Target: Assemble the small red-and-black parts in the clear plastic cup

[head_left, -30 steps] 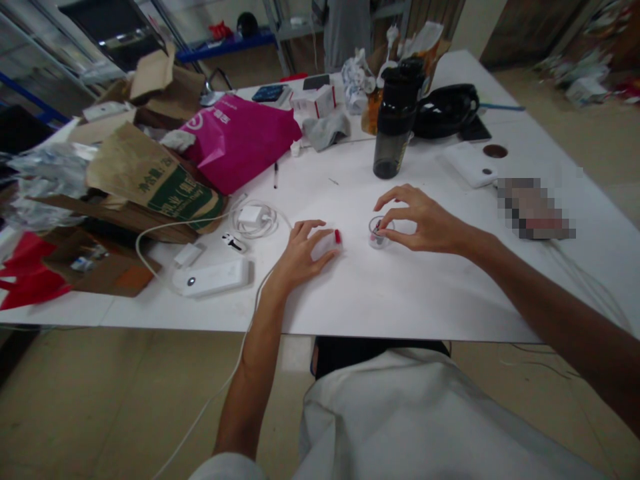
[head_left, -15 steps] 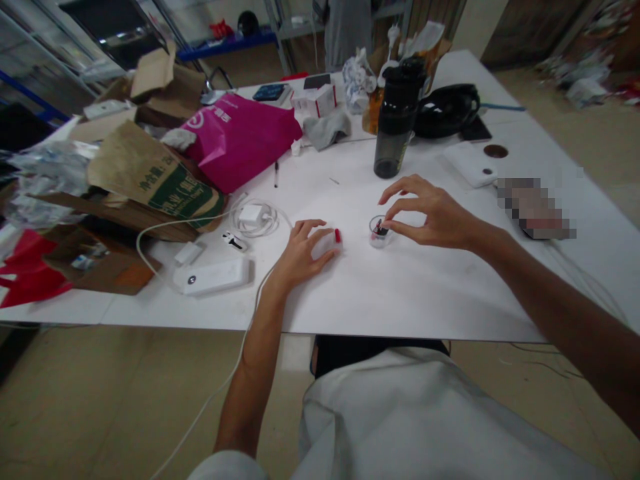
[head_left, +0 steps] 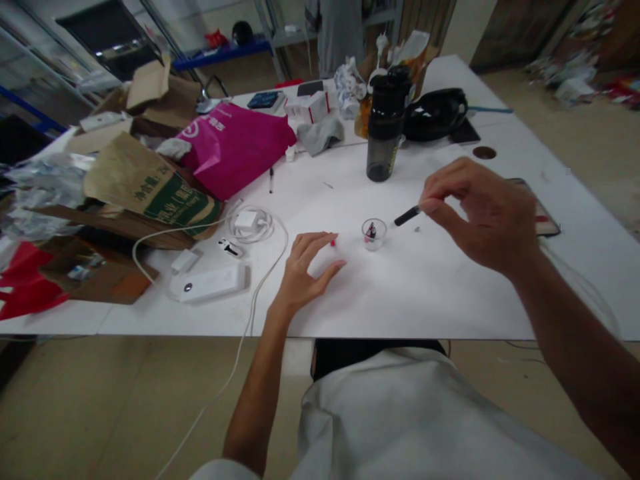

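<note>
My right hand is raised above the white table, its fingers pinched on a small black stick that points left. Just left of it stands a small clear cup with small dark and pink pieces inside. My left hand rests on the table with fingers curled over a small white object with a red end. A tiny dark bit lies on the table under the right hand.
A dark bottle stands behind the cup. A pink bag, brown paper bags and cardboard crowd the left. A white charger and cable, earbuds and a white power bank lie left of my left hand. A phone lies at right.
My right hand has lifted from the clear cup and moved right and up, now with a black stick pinched in it. The view has shifted slightly. The left hand stays in place.
</note>
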A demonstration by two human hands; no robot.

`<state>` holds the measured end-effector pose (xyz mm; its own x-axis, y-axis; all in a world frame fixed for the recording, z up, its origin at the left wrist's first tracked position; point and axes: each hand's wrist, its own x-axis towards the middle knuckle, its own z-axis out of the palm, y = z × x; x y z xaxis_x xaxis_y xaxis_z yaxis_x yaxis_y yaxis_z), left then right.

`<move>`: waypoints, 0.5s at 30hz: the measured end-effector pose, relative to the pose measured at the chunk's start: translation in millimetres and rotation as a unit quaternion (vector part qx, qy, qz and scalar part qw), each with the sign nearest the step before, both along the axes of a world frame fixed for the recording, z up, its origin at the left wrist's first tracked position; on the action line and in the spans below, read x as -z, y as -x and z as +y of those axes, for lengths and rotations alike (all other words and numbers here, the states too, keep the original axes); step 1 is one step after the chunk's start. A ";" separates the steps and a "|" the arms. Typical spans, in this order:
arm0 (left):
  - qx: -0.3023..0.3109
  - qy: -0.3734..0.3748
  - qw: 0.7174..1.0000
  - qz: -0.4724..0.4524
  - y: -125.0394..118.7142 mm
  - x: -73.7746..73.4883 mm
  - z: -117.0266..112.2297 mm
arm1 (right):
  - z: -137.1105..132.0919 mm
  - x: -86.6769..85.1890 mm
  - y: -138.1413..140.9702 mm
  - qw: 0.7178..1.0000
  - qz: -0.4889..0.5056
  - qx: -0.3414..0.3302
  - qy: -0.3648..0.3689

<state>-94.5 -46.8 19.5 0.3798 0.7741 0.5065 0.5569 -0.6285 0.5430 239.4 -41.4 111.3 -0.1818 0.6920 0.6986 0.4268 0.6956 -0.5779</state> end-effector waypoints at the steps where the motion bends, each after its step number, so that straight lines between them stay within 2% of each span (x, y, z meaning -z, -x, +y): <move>1: -0.005 0.001 1.000 -0.026 -9.8 -4.1 -13.2 | -9.2 5.8 2.1 0.999 0.030 -0.005 0.013; 4: 0.020 0.015 0.994 -0.110 -42.6 -9.8 -53.1 | -40.6 31.8 13.0 0.989 0.124 -0.021 0.082; 8: 0.035 0.058 0.982 -0.174 -80.2 -0.1 -90.7 | -80.5 75.4 29.6 0.965 0.160 -0.017 0.209; 11: 0.016 0.069 0.977 -0.199 -93.1 14.1 -104.0 | -99.7 101.0 37.0 0.945 0.183 -0.022 0.272; 15: 0.003 0.075 0.979 -0.187 -90.6 27.6 -109.4 | -110.6 117.4 37.8 0.926 0.195 -0.028 0.322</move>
